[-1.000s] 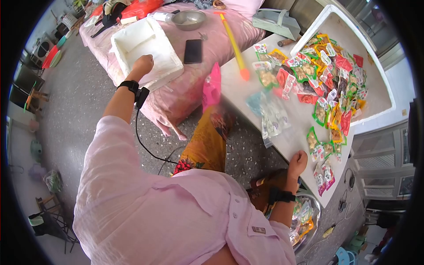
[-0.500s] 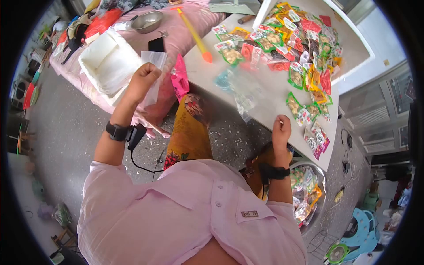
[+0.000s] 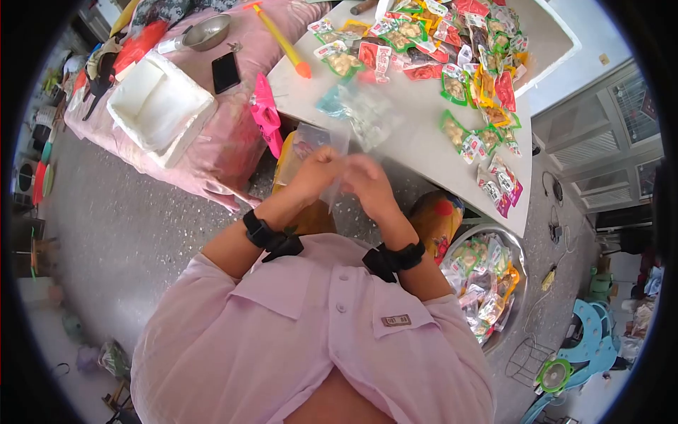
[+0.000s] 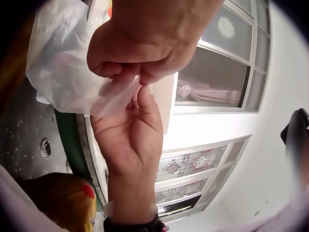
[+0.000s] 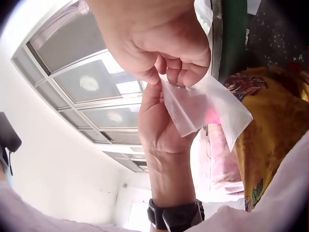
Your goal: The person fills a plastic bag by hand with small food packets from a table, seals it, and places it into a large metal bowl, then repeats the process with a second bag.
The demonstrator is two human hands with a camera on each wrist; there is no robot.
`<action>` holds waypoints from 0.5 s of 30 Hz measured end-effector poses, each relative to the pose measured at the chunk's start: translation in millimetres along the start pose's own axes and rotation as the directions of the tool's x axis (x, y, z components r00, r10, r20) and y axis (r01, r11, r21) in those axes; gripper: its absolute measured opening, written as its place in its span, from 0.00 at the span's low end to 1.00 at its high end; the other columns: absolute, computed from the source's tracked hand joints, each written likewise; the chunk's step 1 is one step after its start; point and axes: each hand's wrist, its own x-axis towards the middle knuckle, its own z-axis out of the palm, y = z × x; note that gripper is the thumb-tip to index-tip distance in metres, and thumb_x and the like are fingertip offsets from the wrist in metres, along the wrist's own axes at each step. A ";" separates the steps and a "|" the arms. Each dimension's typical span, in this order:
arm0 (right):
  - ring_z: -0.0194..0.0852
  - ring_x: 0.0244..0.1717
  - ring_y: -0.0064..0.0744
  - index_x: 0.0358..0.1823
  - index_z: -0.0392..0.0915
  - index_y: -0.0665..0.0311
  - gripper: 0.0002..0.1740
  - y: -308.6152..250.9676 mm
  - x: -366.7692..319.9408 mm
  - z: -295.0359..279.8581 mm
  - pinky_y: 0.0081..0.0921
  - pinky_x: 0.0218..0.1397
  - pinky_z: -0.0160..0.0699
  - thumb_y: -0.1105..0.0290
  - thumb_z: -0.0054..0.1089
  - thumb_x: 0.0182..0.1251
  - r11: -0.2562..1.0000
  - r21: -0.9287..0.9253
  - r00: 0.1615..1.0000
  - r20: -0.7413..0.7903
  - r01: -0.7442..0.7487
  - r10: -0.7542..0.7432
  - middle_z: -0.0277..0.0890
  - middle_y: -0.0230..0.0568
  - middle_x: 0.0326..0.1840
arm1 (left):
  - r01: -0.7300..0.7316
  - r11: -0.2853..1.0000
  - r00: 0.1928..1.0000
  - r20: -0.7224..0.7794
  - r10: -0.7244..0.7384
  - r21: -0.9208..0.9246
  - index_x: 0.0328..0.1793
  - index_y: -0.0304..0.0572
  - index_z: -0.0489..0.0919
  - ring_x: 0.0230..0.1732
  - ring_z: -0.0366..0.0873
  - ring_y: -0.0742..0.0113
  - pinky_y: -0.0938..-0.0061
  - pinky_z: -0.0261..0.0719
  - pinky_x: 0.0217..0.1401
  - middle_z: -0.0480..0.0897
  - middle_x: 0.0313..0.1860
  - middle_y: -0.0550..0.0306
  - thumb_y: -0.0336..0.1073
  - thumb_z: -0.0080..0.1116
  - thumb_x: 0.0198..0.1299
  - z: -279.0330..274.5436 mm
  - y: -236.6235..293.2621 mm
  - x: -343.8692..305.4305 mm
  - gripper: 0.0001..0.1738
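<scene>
Above the lap in the head view, my left hand pinches a clear plastic bag near its edge. Close against it, my right hand has thumb and fingertips on the same edge. The left wrist view shows the bag hanging flat and limp beside both hands, with the thumbs meeting at its corner. In the right wrist view the bag spreads out below the curled fingers of the right hand. More clear bags lie on the table beyond the hands.
Many colourful snack packets lie on the white table, spilling from a white foam box. A metal basin of packets stands at right. On the pink bed are another foam box and a phone.
My left hand has come right from over the foam box on the bed, bringing a plastic bag. The right hand has left the table edge and met it at the bag.
</scene>
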 end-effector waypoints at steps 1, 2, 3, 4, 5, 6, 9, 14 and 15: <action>0.66 0.32 0.20 0.40 0.66 0.67 0.12 -0.4 -2.5 0.0 0.16 0.32 0.67 0.73 0.49 0.55 1.000 -0.006 1.000 -0.011 -0.003 0.003 0.68 0.34 0.34 | 0.020 1.000 1.000 -0.004 -0.020 -0.004 0.22 0.46 0.67 0.16 0.59 0.83 0.87 0.56 0.17 0.66 0.16 0.68 0.34 0.52 0.53 2.9 -0.6 0.0 0.10; 0.66 0.32 0.19 0.41 0.66 0.67 0.12 -0.5 -3.7 -1.5 0.16 0.33 0.67 0.72 0.49 0.54 1.000 -0.011 1.000 -0.024 -0.004 0.004 0.68 0.34 0.35 | 0.043 0.999 0.999 -0.006 -0.044 -0.002 0.22 0.46 0.67 0.16 0.60 0.83 0.87 0.56 0.17 0.67 0.16 0.68 0.35 0.52 0.53 5.4 0.6 -1.3 0.10; 0.65 0.34 0.19 0.42 0.65 0.66 0.14 0.6 -1.9 -7.1 0.16 0.33 0.67 0.73 0.50 0.53 0.992 -0.125 1.000 0.019 -0.003 0.005 0.68 0.34 0.35 | 0.066 0.998 0.998 -0.005 -0.066 0.002 0.21 0.46 0.67 0.16 0.60 0.82 0.87 0.56 0.17 0.67 0.16 0.68 0.35 0.52 0.53 8.6 4.1 -3.0 0.10; 0.65 0.33 0.19 0.43 0.65 0.66 0.14 2.0 -1.9 -8.2 0.17 0.33 0.66 0.73 0.50 0.53 0.989 -0.144 1.000 0.019 0.012 -0.009 0.68 0.34 0.36 | 0.085 0.996 0.996 -0.002 -0.085 0.005 0.21 0.47 0.67 0.16 0.60 0.82 0.87 0.57 0.17 0.67 0.16 0.68 0.35 0.52 0.53 10.6 5.6 -3.5 0.10; 0.65 0.33 0.20 0.43 0.64 0.66 0.15 3.0 -2.1 -8.8 0.17 0.33 0.66 0.73 0.50 0.53 0.986 -0.164 1.000 0.019 0.028 -0.025 0.68 0.34 0.36 | 0.098 0.995 0.995 0.004 -0.098 -0.011 0.21 0.47 0.67 0.16 0.60 0.82 0.87 0.57 0.17 0.67 0.16 0.68 0.35 0.52 0.53 10.7 4.5 -2.8 0.10; 0.65 0.33 0.20 0.43 0.64 0.66 0.15 4.1 -2.5 -9.3 0.17 0.33 0.66 0.73 0.51 0.52 0.982 -0.185 0.999 0.020 0.044 -0.041 0.68 0.35 0.36 | 0.109 0.994 0.994 0.011 -0.109 -0.027 0.21 0.47 0.67 0.16 0.61 0.82 0.86 0.57 0.18 0.67 0.16 0.67 0.35 0.52 0.53 10.3 3.2 -2.3 0.11; 0.66 0.33 0.22 0.43 0.64 0.67 0.16 12.4 -0.7 -12.2 0.19 0.34 0.67 0.74 0.51 0.51 0.970 -0.229 0.995 -0.047 0.076 -0.088 0.68 0.36 0.36 | 0.134 0.987 0.991 0.036 -0.131 -0.091 0.21 0.47 0.67 0.17 0.61 0.81 0.86 0.58 0.18 0.67 0.16 0.67 0.36 0.53 0.53 11.6 1.2 -3.5 0.11; 0.68 0.34 0.28 0.43 0.63 0.68 0.17 15.3 4.9 -21.1 0.21 0.33 0.67 0.75 0.49 0.50 0.995 -0.044 0.996 -0.009 -0.084 0.084 0.69 0.40 0.36 | 0.181 0.962 0.981 0.103 -0.162 -0.207 0.21 0.47 0.66 0.17 0.62 0.79 0.85 0.61 0.20 0.67 0.16 0.66 0.36 0.53 0.53 6.6 -7.5 -4.0 0.11; 0.69 0.34 0.30 0.43 0.62 0.69 0.17 15.7 5.7 -20.9 0.21 0.33 0.67 0.75 0.48 0.50 0.993 0.001 0.993 -0.005 -0.117 0.117 0.69 0.42 0.35 | 0.186 0.957 0.980 0.112 -0.164 -0.224 0.21 0.48 0.66 0.17 0.63 0.79 0.84 0.63 0.20 0.67 0.16 0.66 0.36 0.53 0.53 6.7 -7.2 -5.3 0.11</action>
